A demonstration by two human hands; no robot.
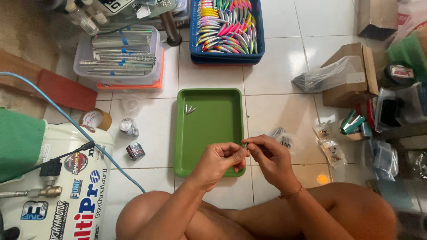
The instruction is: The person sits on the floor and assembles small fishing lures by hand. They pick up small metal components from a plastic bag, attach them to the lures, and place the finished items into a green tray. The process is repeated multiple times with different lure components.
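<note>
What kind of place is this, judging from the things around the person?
Probably a home workshop where fishing lures are made or packed: a person sits on a tiled floor beside a blue crate of colourful lures, a green tray and small bagged parts.

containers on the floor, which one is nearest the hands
The green tray, right under both hands; the blue crate and clear tub sit farther up.
</note>
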